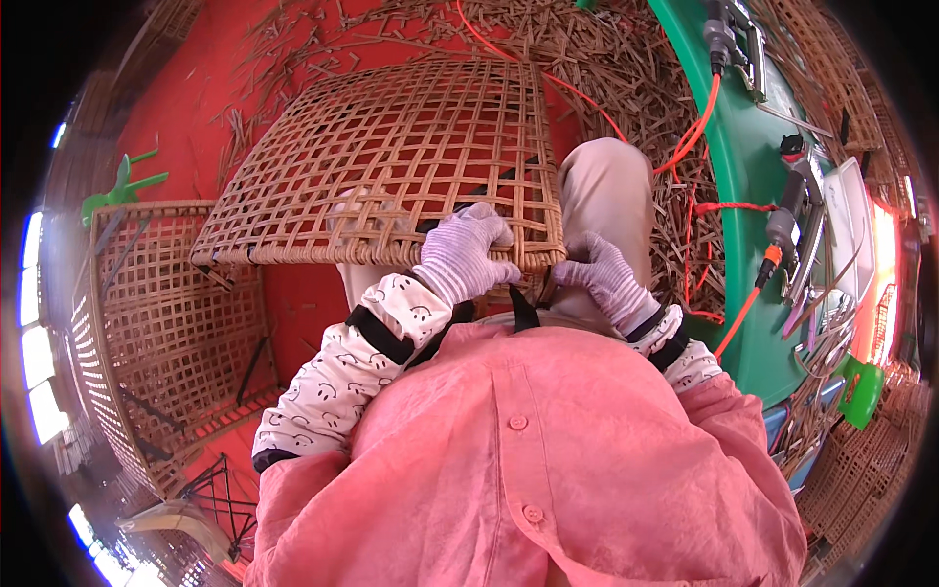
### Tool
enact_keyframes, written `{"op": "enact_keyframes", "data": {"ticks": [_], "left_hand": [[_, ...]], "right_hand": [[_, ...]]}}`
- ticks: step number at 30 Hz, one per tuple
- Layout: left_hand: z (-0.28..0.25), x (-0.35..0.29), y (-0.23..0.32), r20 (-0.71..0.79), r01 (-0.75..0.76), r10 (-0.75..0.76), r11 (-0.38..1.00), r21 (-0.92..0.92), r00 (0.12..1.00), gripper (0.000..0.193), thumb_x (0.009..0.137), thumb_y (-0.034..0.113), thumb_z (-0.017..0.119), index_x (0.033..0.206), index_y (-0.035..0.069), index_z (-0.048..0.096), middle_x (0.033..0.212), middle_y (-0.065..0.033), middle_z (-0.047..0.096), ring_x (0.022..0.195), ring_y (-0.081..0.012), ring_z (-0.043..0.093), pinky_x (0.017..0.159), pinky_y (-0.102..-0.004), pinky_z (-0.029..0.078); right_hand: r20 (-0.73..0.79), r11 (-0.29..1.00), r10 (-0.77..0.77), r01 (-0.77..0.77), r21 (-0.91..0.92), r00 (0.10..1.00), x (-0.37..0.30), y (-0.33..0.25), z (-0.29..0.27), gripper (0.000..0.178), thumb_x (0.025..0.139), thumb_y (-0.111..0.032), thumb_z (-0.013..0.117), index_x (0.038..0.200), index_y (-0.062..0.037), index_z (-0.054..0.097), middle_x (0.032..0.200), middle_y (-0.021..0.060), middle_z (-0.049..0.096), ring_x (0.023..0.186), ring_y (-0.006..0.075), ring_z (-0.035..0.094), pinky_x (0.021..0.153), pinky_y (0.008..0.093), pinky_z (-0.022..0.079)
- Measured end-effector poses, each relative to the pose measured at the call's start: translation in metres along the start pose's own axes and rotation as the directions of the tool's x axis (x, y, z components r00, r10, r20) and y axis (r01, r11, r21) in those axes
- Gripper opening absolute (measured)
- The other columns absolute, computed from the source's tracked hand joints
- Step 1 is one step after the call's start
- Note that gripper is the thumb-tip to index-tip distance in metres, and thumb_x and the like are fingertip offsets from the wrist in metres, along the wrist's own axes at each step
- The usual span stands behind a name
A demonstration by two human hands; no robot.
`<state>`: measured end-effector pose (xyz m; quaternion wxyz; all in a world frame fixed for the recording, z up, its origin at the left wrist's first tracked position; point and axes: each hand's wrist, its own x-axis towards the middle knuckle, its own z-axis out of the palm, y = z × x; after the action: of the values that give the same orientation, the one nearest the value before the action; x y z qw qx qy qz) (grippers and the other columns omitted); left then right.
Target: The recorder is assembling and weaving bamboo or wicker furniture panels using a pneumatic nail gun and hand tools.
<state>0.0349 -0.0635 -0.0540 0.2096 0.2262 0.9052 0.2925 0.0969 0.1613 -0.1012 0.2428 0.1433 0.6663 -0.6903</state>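
Note:
A tan open-weave wicker panel (pixel 391 147) with a wrapped rim lies across my lap, tilted away from me. My left hand (pixel 468 252), in a striped lilac glove, grips the panel's near rim close to its right corner, fingers curled over the weave. Just beside that corner is my right hand (pixel 608 279), gloved the same way. Its fingers are bent in against the corner, and what they pinch there cannot be made out. A dark strip (pixel 524 309) hangs below the rim between my hands. My knees show under and beside the panel.
On the right, a green table (pixel 748 245) carries air tools (pixel 782 235) with orange hoses (pixel 699 122). Cut wicker scraps (pixel 626 59) litter the red floor (pixel 176 127). A wicker frame (pixel 176 333) stands at left, near a green plastic stool (pixel 122 186). More woven pieces are at far right.

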Motion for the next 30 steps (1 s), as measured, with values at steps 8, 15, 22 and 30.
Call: {"op": "enact_keyframes", "data": {"ticks": [8, 15, 22, 30], "left_hand": [[-0.002, 0.007, 0.008, 0.081, 0.144, -0.146, 0.989, 0.041, 0.986, 0.053, 0.062, 0.040, 0.080, 0.101, 0.010, 0.062, 0.110, -0.0111, 0.055, 0.104, -0.0308, 0.056, 0.090, -0.0383, 0.045], [0.006, 0.014, 0.025, 0.111, -0.010, -0.007, 0.988, 0.157, 0.994, 0.051, 0.065, 0.042, 0.076, 0.107, 0.018, 0.063, 0.114, -0.0072, 0.054, 0.117, -0.0267, 0.047, 0.101, -0.0440, 0.033], [0.012, 0.027, 0.036, 0.188, 0.088, -0.118, 0.983, 0.159, 0.975, 0.040, 0.065, 0.033, 0.075, 0.099, 0.015, 0.063, 0.111, -0.0054, 0.056, 0.116, -0.0253, 0.047, 0.101, -0.0444, 0.032], [0.013, 0.030, 0.037, 0.208, 0.038, -0.077, 0.982, 0.186, 0.975, 0.039, 0.065, 0.032, 0.073, 0.097, 0.013, 0.063, 0.107, -0.0071, 0.058, 0.107, -0.0271, 0.054, 0.096, -0.0403, 0.036]], "right_hand": [[0.010, 0.995, -0.021, 0.022, -0.099, 1.000, 0.000, -0.012, 0.001, 0.031, 0.072, -0.011, 0.079, 0.089, 0.0006, 0.056, 0.082, 0.0051, 0.060, 0.079, 0.0123, 0.055, 0.071, 0.0269, 0.047], [0.120, 1.000, 0.010, -0.008, -0.017, 0.993, 0.002, -0.009, -0.008, 0.029, 0.073, -0.009, 0.076, 0.090, 0.0006, 0.055, 0.081, 0.0046, 0.059, 0.077, 0.0122, 0.055, 0.070, 0.0271, 0.048], [0.157, 0.980, 0.075, -0.101, 0.169, 0.985, 0.012, -0.007, -0.009, 0.022, 0.075, 0.000, 0.072, 0.085, -0.0028, 0.053, 0.076, 0.0025, 0.057, 0.071, 0.0119, 0.055, 0.067, 0.0261, 0.048], [0.134, 0.995, -0.002, -0.011, 0.097, 0.991, 0.009, -0.012, -0.003, 0.024, 0.074, 0.004, 0.071, 0.082, -0.0049, 0.050, 0.075, 0.0015, 0.057, 0.070, 0.0112, 0.056, 0.066, 0.0247, 0.048]]}}
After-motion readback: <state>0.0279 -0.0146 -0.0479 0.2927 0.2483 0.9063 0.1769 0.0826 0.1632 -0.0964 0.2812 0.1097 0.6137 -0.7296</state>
